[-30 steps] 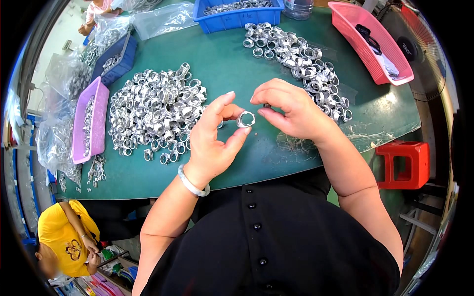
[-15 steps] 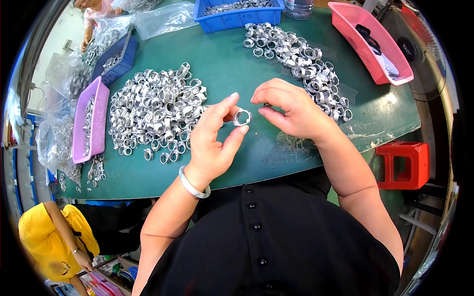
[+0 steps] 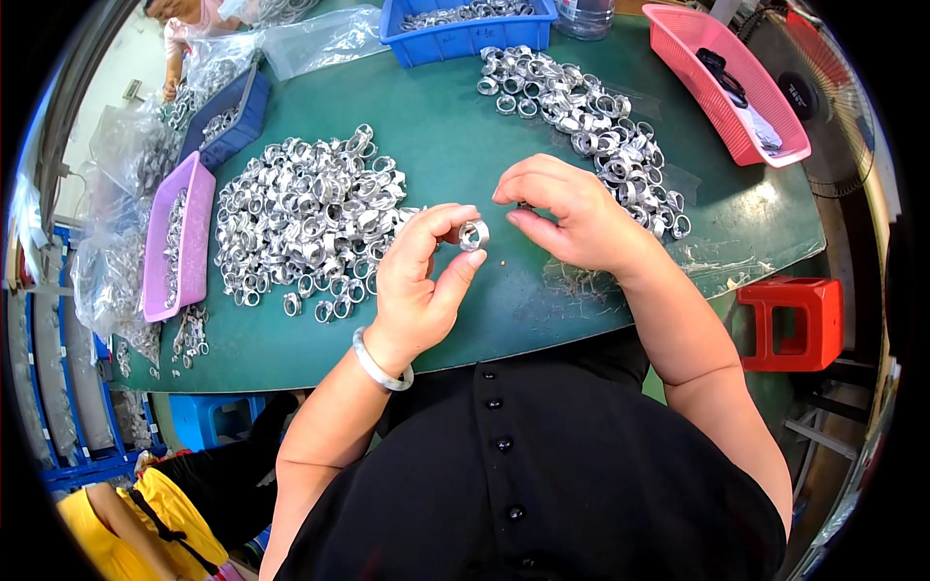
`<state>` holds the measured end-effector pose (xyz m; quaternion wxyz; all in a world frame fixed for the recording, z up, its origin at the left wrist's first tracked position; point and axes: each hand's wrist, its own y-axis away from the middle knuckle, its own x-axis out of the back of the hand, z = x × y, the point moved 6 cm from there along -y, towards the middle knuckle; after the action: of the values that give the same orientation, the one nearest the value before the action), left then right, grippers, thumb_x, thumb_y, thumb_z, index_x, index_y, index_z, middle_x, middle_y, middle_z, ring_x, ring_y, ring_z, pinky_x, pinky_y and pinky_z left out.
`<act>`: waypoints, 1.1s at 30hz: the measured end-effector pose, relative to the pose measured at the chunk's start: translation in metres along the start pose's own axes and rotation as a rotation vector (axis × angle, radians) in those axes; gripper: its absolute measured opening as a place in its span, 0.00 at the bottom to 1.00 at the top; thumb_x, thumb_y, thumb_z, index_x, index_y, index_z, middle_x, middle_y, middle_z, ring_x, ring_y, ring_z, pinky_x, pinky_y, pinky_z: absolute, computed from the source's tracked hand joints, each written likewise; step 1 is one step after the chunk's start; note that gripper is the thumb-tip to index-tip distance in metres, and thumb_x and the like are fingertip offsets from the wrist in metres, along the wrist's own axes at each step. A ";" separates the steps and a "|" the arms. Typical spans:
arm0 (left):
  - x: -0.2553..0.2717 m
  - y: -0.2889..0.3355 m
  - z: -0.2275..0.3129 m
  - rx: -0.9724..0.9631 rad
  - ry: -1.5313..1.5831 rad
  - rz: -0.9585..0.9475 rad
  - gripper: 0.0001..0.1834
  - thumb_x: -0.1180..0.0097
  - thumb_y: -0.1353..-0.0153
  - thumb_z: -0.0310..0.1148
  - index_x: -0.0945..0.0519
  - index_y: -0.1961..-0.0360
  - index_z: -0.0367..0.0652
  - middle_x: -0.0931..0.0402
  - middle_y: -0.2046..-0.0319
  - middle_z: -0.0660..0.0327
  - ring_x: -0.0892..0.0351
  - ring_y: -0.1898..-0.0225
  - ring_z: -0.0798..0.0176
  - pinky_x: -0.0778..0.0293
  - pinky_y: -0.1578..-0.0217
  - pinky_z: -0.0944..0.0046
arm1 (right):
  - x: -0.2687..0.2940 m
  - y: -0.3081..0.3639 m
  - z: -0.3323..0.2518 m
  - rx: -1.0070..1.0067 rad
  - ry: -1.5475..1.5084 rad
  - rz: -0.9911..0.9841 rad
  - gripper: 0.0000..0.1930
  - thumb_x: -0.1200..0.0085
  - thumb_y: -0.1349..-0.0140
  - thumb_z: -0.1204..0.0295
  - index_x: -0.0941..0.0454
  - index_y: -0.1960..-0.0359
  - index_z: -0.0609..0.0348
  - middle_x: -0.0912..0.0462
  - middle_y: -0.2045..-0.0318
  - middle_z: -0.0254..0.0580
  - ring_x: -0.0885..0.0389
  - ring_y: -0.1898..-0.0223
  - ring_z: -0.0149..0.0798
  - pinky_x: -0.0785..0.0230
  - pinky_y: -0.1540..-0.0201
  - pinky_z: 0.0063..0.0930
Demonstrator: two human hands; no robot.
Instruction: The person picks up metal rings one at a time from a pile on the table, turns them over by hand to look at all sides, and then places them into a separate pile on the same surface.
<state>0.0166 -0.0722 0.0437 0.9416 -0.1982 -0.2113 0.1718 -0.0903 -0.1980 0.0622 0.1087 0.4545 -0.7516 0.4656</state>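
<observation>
Between the thumb and fingertips of my left hand (image 3: 418, 283) is a silver metal ring (image 3: 482, 235), held over the near middle of the table. My right hand (image 3: 579, 221) is curled a little to the right, thumb toward fingers, apart from the ring. A tiny dark bit shows at its fingertips, too small to name. Left of my left hand spreads a large heap of similar metal rings (image 3: 308, 208). Beyond my right hand runs a second, longer pile of rings (image 3: 581, 111).
A pink-purple tray (image 3: 197, 242) and blue bins (image 3: 470, 46) hold more metal parts. At the far right of the green table (image 3: 441, 121) lies a pink basket (image 3: 683, 82). A red stool (image 3: 794, 324) stands at right. Plastic bags and a person in yellow (image 3: 179, 504) are at left.
The ring has turned in my left fingers, and those fingers have curled lower around it. My right hand stays put. The person in yellow has shifted downward, uncovering a blue stool.
</observation>
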 end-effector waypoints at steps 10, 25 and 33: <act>-0.009 0.006 -0.003 0.202 0.565 0.108 0.19 0.46 0.45 0.14 0.33 0.52 0.38 0.26 0.51 0.54 0.24 0.55 0.67 0.28 0.52 0.65 | 0.001 0.000 0.000 0.006 0.004 0.009 0.10 0.43 0.50 0.82 0.23 0.65 0.63 0.21 0.64 0.43 0.22 0.61 0.44 0.27 0.60 0.32; -0.005 0.011 -0.014 0.152 0.725 0.062 0.21 0.47 0.44 0.13 0.36 0.52 0.43 0.28 0.47 0.48 0.26 0.45 0.54 0.29 0.44 0.53 | 0.002 0.000 0.001 -0.011 0.000 0.011 0.09 0.43 0.48 0.82 0.23 0.63 0.63 0.21 0.63 0.43 0.22 0.60 0.45 0.27 0.59 0.31; -0.001 0.011 -0.016 0.154 0.757 0.049 0.20 0.46 0.44 0.14 0.34 0.54 0.43 0.27 0.48 0.50 0.25 0.47 0.54 0.28 0.46 0.55 | 0.002 0.000 0.003 -0.030 -0.005 0.021 0.09 0.44 0.46 0.82 0.24 0.62 0.63 0.21 0.63 0.43 0.22 0.61 0.43 0.27 0.59 0.30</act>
<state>0.0203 -0.0678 0.0249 0.9607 -0.1814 0.1695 0.1242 -0.0910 -0.2014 0.0618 0.1086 0.4459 -0.7636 0.4541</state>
